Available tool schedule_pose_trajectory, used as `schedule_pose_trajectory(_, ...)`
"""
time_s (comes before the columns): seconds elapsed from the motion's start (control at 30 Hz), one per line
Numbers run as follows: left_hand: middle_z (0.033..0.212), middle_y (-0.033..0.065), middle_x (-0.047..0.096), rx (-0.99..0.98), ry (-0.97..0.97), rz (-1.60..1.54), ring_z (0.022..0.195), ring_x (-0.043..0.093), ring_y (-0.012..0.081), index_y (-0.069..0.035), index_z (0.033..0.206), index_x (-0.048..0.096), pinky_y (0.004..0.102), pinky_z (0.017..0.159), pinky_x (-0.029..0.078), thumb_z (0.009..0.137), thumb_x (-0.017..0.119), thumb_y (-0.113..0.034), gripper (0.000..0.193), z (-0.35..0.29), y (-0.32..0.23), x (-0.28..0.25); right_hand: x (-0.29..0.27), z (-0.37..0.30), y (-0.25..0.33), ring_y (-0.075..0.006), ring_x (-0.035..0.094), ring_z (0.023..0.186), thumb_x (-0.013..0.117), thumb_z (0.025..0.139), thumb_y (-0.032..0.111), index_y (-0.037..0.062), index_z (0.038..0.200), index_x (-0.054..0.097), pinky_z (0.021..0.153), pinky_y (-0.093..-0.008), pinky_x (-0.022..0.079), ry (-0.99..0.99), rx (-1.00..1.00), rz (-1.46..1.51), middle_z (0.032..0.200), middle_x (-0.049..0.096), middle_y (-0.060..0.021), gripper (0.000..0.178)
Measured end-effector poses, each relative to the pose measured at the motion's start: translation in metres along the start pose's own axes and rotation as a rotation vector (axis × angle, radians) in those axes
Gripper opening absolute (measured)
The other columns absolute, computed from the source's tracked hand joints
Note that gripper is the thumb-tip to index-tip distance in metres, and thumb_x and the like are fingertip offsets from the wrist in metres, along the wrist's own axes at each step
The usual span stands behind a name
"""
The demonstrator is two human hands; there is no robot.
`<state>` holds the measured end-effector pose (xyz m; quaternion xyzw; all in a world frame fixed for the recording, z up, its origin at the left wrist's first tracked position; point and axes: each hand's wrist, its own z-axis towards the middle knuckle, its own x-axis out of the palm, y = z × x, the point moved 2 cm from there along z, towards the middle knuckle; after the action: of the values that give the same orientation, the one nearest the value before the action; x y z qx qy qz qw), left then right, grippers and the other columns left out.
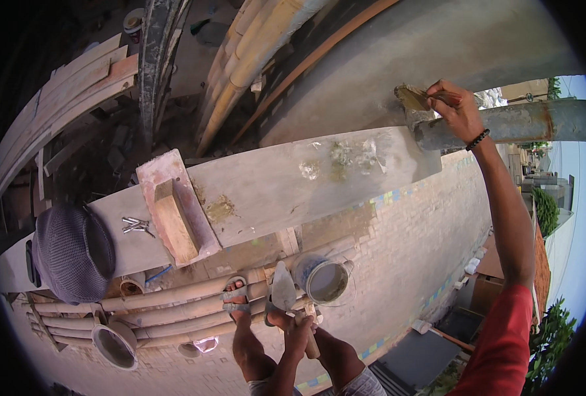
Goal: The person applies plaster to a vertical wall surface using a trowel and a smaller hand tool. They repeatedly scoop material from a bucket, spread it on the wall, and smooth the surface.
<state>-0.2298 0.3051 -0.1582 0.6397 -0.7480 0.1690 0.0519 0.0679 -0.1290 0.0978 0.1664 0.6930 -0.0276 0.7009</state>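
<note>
My right hand (459,109) is raised at the upper right, its fingers closed around the handle of a paintbrush (412,98). The brush's tan bristles touch the grey plastered surface where a weathered metal pipe (524,123) meets it. Low in the middle, my left hand (298,335) grips a pointed trowel (282,288), blade upward, by its wooden handle. Just beyond the blade stands a bucket (326,281) with grey wet mix inside. Across the middle runs a smooth grey ledge (273,181) with whitish and greenish splotches.
A plasterer's float (177,218) with a wooden grip lies across the ledge. Left of it are several small metal pieces (136,226) and a knitted cap (75,254). Bamboo poles (194,307) run beneath my sandalled feet, above paving far below. A round container (115,344) sits lower left.
</note>
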Motion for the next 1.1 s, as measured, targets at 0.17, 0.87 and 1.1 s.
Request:
schedule_pose_trajectory(0.17, 0.076, 0.0102, 0.064, -0.009, -0.004, -0.036, 0.066, 0.063, 0.0168, 0.002, 0.094, 0.059, 0.0288, 0.064, 0.052, 0.085, 0.064, -0.022, 0.025, 0.004, 0.005, 0.003, 0.004, 0.009, -0.004, -0.0384, 0.061, 0.076, 0.063, 0.076, 0.011, 0.0067, 0.082, 0.057, 0.066, -0.0432, 0.047, 0.122, -0.099, -0.428, 0.073, 0.062, -0.0163, 0.01)
schedule_pose_trajectory(0.87, 0.076, 0.0097, 0.063, -0.009, 0.002, 0.003, 0.066, 0.062, 0.0168, 0.001, 0.091, 0.058, 0.0304, 0.065, 0.052, 0.084, 0.065, -0.024, 0.027, 0.004, 0.002, 0.008, 0.017, 0.007, -0.018, -0.0275, 0.063, 0.068, 0.06, 0.08, 0.017, 0.0066, 0.089, 0.06, 0.063, -0.0327, 0.048, -0.121, 0.057, -0.195, 0.068, 0.062, -0.0114, 0.013)
schedule_pose_trajectory(1.1, 0.075, 0.0075, 0.061, 0.039, 0.02, -0.073, 0.066, 0.062, 0.016, 0.0, 0.092, 0.057, 0.0287, 0.063, 0.052, 0.084, 0.066, -0.024, 0.027, 0.004, 0.003, 0.011, 0.002, 0.011, 0.015, -0.029, 0.065, 0.071, 0.06, 0.079, 0.019, 0.0051, 0.087, 0.059, 0.065, -0.0335, 0.049, -0.324, -0.038, 0.05, 0.07, 0.063, -0.0151, 0.016)
